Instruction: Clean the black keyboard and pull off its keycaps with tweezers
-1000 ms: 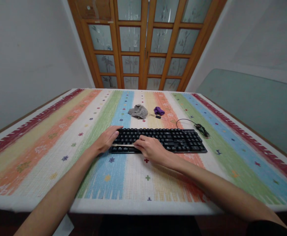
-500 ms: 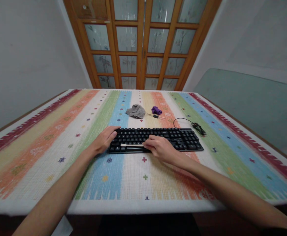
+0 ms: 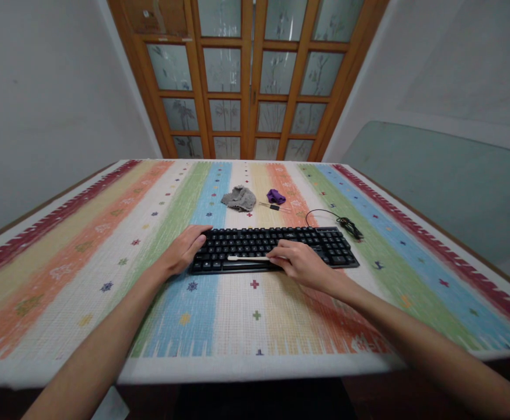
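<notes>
A black keyboard (image 3: 276, 244) lies across the middle of a table covered with a striped, many-coloured cloth (image 3: 106, 245). My left hand (image 3: 183, 249) rests flat on the keyboard's left end, fingers stretched over the corner. My right hand (image 3: 301, 263) is closed on a thin pale stick (image 3: 246, 258) that lies along the lower key rows, its tip pointing left. The keyboard's black cable (image 3: 340, 220) coils off the far right corner.
Beyond the keyboard lie a crumpled grey rag (image 3: 239, 198), a small purple cloth (image 3: 275, 196) and a small dark-handled tool (image 3: 272, 206). A wooden glass-paned door (image 3: 246, 76) stands behind the table. A glass sheet (image 3: 438, 175) leans against the right wall.
My right hand has slid rightward along the keyboard, drawing the stick with it. My left hand has stayed on the left end. The view has shifted slightly.
</notes>
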Available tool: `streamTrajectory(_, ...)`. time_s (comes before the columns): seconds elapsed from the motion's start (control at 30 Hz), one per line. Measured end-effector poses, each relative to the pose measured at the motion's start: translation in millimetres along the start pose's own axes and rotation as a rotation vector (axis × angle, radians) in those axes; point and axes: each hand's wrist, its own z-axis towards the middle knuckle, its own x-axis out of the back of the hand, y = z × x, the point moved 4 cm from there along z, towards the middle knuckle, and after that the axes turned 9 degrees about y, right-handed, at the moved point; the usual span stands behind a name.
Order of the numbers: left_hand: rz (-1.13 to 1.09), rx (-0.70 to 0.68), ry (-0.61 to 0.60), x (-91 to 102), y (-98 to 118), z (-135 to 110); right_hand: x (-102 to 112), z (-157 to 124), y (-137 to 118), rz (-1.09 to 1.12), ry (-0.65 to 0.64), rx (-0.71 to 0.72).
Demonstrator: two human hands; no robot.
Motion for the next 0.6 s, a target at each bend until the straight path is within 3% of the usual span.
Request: streamTrajectory(0.6,-0.006,0.010,0.000,-0.5,-2.6,1.0,9.7,-11.1,21.3,0.020,0.034,-0.003)
